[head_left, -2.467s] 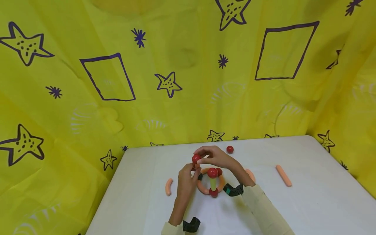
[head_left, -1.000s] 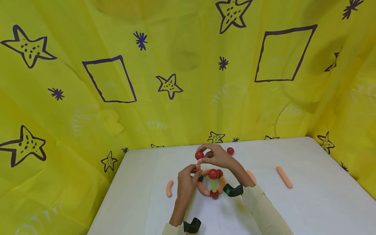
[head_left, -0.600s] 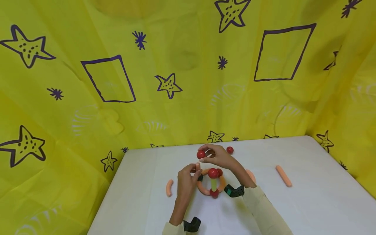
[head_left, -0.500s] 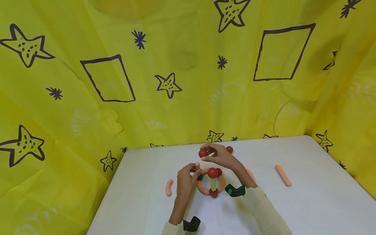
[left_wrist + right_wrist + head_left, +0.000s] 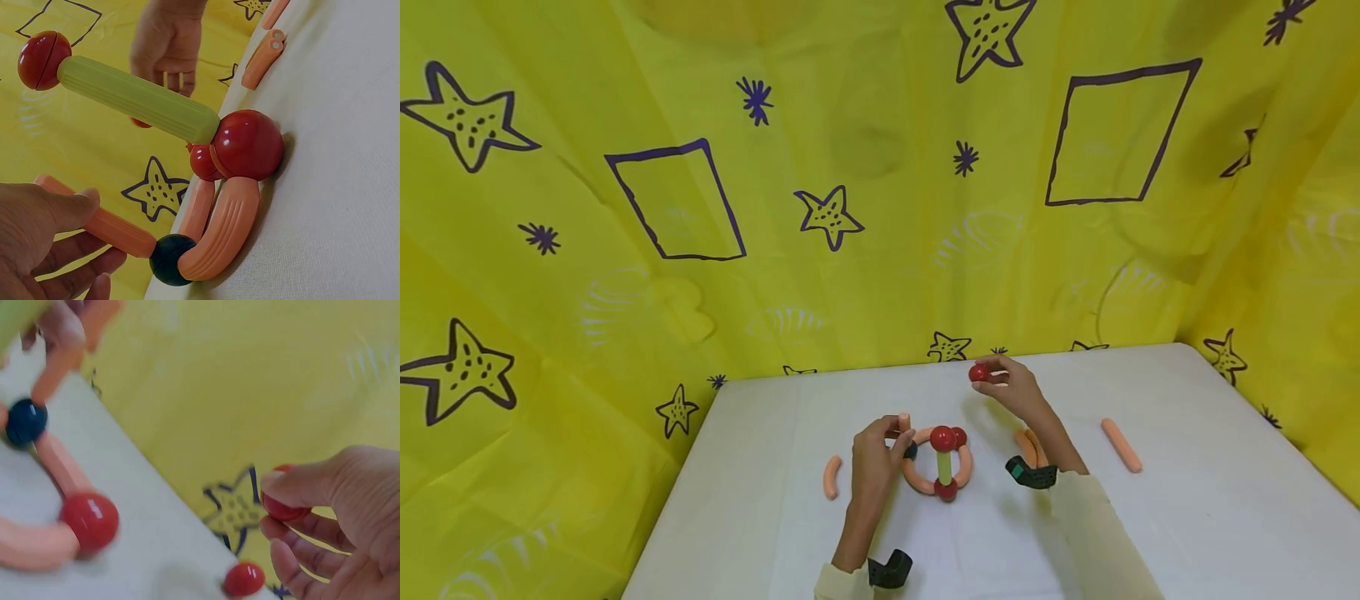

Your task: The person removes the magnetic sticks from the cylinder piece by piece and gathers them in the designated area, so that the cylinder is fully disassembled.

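Note:
My left hand [image 5: 874,458] pinches a straight orange rod [image 5: 122,231] between thumb and fingers. The rod's lower end meets a dark blue ball [image 5: 172,259] in a ring of curved orange pieces [image 5: 225,231]. A large red ball [image 5: 250,145] at the ring's front bears an upright green rod [image 5: 140,99], topped by another red ball [image 5: 943,438]. Away to the right of the ring, near the back of the table, my right hand [image 5: 1018,392] holds a red ball [image 5: 284,506] between thumb and fingertips, in the air.
Another red ball [image 5: 244,579] lies on the white table [image 5: 745,517] near its back edge, below the right hand. A short curved orange piece [image 5: 831,477] lies at left, curved pieces [image 5: 1025,448] by the right forearm, and a straight orange rod [image 5: 1122,445] farther right. Yellow cloth [image 5: 880,292] hangs behind.
My right hand has lifted the red ball off the top of the orange rod and carried it right and back. My left hand stays on the rod.

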A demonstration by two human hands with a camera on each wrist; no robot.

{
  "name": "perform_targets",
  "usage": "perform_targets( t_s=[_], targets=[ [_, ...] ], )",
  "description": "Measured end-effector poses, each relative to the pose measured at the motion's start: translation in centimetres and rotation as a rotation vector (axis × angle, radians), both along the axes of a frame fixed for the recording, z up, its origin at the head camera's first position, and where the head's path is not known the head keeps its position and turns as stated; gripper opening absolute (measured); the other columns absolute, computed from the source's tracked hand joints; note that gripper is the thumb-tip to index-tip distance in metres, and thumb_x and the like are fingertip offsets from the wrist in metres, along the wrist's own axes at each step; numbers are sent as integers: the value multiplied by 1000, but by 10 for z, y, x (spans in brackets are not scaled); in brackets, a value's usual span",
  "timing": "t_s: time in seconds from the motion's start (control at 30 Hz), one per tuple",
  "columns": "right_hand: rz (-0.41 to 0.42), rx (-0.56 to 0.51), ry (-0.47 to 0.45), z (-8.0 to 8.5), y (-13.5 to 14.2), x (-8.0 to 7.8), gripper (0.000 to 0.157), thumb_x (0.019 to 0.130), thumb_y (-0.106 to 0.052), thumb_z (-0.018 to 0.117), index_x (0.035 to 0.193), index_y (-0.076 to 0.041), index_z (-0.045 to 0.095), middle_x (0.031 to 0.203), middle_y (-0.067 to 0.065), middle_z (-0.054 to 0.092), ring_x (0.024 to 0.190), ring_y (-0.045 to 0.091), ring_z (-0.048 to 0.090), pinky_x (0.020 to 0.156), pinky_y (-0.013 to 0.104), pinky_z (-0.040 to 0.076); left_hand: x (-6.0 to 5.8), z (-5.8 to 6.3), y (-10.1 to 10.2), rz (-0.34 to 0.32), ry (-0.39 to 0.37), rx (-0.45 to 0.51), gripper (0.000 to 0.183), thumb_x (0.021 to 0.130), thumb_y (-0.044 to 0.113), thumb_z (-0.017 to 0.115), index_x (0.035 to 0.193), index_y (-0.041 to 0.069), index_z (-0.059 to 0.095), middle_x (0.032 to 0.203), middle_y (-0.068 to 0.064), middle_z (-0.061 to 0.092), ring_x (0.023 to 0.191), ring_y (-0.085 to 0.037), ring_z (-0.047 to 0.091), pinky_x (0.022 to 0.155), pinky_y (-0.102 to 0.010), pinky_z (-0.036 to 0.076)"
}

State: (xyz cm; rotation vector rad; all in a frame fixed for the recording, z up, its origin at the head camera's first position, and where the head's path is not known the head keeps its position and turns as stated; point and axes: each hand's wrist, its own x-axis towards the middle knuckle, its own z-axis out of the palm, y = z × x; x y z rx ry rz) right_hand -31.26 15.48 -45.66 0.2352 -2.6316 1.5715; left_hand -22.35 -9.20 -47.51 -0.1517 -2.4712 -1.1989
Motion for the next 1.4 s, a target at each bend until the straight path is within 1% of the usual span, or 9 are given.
perform_targets(
  t_s=[0.1, 0.17, 0.3, 0.47, 0.67, 0.8, 0.97, 1.17, 1.4],
  targets=[
    [-68, 21, -36, -9, 14, -6, 47, 91, -18, 70, 132, -1, 54, 127, 26, 57, 112, 41, 59, 89, 44, 55, 0, 0, 0, 0, -7, -8, 19, 87, 20, 74, 103, 10, 73, 94, -3, 75, 86, -18, 71, 69, -24, 53],
    [-108, 35, -56, -16, 21, -9, 48, 91, -19, 70, 132, -1, 54, 129, 27, 57, 113, 42, 59, 92, 47, 53, 0, 0, 0, -4, -9, -17, 19, 87, 21, 74, 103, 10, 73, 95, -3, 75, 86, -17, 71, 70, -25, 53],
    [-148, 62, -102, -26, 31, -16, 47, 91, -19, 69, 131, 0, 54, 130, 28, 56, 117, 43, 57, 92, 48, 52, 0, -1, 0, -8, 0, -25, 19, 87, 20, 74, 103, 10, 73, 94, -3, 75, 85, -17, 71, 71, -28, 55],
    [-179, 84, -171, -36, 38, -26, 45, 90, -14, 68, 130, 0, 53, 131, 29, 55, 119, 42, 52, 90, 46, 52, 0, -4, 2, -18, 9, -23, 19, 87, 20, 74, 103, 9, 73, 94, -3, 75, 85, -17, 71, 73, -30, 55],
    [-192, 101, -237, -43, 40, -34, 44, 89, -10, 69, 128, 1, 52, 128, 28, 55, 115, 40, 52, 95, 46, 50, 2, -5, 5, -22, 4, -33, 20, 87, 19, 74, 104, 9, 73, 96, -3, 75, 85, -17, 70, 74, -30, 56],
    [-193, 93, -260, -43, 39, -37, 44, 90, -8, 67, 130, 1, 51, 130, 28, 53, 116, 40, 51, 99, 49, 47, 2, -2, 6, -27, 7, -37, 21, 88, 20, 73, 105, 9, 73, 97, -2, 74, 86, -17, 70, 75, -30, 56],
    [-188, 84, -263, -42, 39, -40, 44, 91, -7, 66, 131, 1, 50, 133, 28, 51, 119, 40, 49, 103, 51, 44, 1, 1, 6, -19, -10, -38, 20, 89, 22, 72, 106, 10, 72, 98, -3, 74, 85, -17, 70, 73, -28, 55],
    [-168, 99, -274, -44, 36, -42, 49, 91, -8, 66, 135, 2, 47, 136, 28, 49, 123, 41, 47, 106, 51, 42, 0, -3, 2, 1, -21, -30, 19, 89, 23, 72, 104, 11, 71, 96, -1, 73, 83, -15, 69, 72, -27, 54],
    [-157, 124, -269, -42, 37, -40, 52, 91, -9, 66, 137, 3, 46, 137, 28, 49, 123, 41, 47, 106, 51, 41, -1, -3, 0, 14, -28, -43, 24, 89, 27, 71, 106, 11, 71, 96, -1, 73, 82, -16, 69, 69, -25, 53]
  ],
)
